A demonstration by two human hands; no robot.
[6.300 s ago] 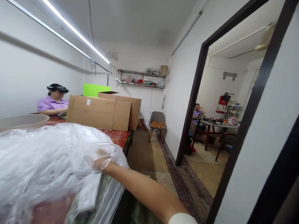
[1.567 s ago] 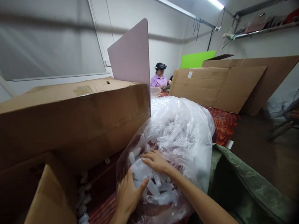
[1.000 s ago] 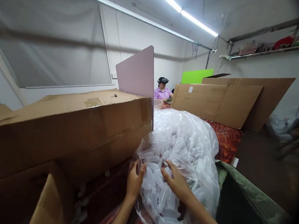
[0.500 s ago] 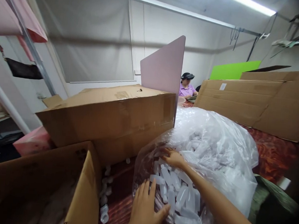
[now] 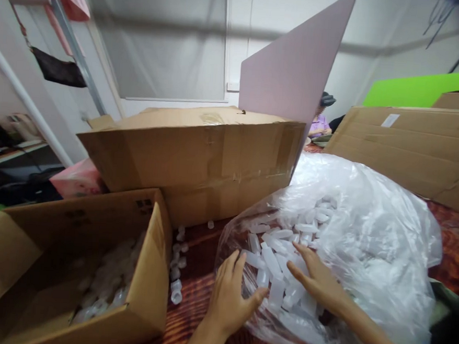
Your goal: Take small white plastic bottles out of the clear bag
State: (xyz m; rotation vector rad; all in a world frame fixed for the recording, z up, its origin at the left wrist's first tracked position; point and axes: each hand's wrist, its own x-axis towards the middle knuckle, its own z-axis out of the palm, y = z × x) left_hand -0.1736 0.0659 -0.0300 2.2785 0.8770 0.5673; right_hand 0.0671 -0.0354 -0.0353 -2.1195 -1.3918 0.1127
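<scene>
A large clear plastic bag [image 5: 390, 230] lies with its mouth toward me, and many translucent white plastic bottles [image 5: 274, 261] spill inside it. My left hand [image 5: 231, 292] rests at the near left edge of the opening, fingers spread, against the film and beside the bottles. Over the pile, my right hand [image 5: 316, 277] reaches in from the right with its thumb and fingers apart. I see nothing gripped in either hand. Whether the right fingertips touch the bottles I cannot tell.
Left stands an open cardboard box [image 5: 149, 271] with small translucent pieces inside. Several small white caps [image 5: 176, 291] lie on the reddish table [image 5: 193, 295] between box and bag. Behind are a closed carton [image 5: 198, 164], a pink panel [image 5: 287, 66] and a seated person [image 5: 319, 127].
My right hand has drawn back from the far left of the bag's mouth to above the bottles. The left hand stays at the edge. The view has tilted down and turned left.
</scene>
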